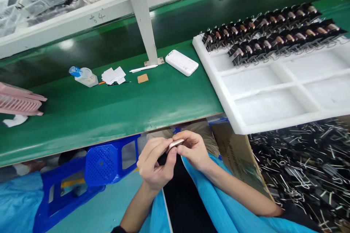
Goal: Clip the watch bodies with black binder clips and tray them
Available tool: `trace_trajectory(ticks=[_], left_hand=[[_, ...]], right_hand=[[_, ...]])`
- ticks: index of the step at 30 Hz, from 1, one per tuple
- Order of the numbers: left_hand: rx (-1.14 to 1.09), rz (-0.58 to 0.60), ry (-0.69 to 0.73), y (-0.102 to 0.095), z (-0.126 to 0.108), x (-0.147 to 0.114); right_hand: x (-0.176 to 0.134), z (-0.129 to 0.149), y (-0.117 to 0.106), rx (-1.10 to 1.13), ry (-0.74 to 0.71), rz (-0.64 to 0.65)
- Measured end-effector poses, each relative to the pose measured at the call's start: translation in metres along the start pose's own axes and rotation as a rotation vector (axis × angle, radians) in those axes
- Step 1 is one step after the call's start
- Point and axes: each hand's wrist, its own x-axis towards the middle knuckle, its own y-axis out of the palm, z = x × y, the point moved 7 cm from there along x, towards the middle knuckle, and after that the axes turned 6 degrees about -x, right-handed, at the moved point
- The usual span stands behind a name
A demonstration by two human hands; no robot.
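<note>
Above my lap, just off the green bench's front edge, both hands meet on a small, flat, pale pinkish piece with rounded edges (175,144). My left hand (156,162) pinches one end between thumb and fingers. Its other end is gripped by the thumb and fingers of my right hand (194,150). The fingers cover much of the piece, so its exact kind cannot be made out. Beyond the hands, to the right, rows of black binder clips (273,38) with similar small pieces clamped in them stand on a white foam tray (240,116).
A box of loose binder clips (303,174) sits below the tray. On the green bench (115,105) lie a white power bank (182,62), a pen (143,68), a tan block (142,78), white paper pieces (113,75) and a bottle (86,77). A blue stool (101,164) stands left.
</note>
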Motion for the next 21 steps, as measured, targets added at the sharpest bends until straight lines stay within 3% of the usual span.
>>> trace_trajectory(ticks=[6, 11, 16, 21], left_hand=[[-0.074, 0.001, -0.06, -0.002, 0.003, -0.002], [-0.124, -0.004, -0.108, -0.002, 0.007, -0.004], [-0.162, 0.01, -0.2, 0.0, 0.019, -0.01], [-0.219, -0.015, -0.459, 0.008, 0.048, -0.019]], right_hand=[[-0.001, 0.034, 0.003, -0.421, -0.233, -0.025], [-0.002, 0.048, 0.008, -0.615, -0.362, 0.002], [-0.001, 0.059, 0.011, -0.759, -0.382, 0.036], [0.006, 0.059, 0.005, -0.847, -0.291, -0.005]])
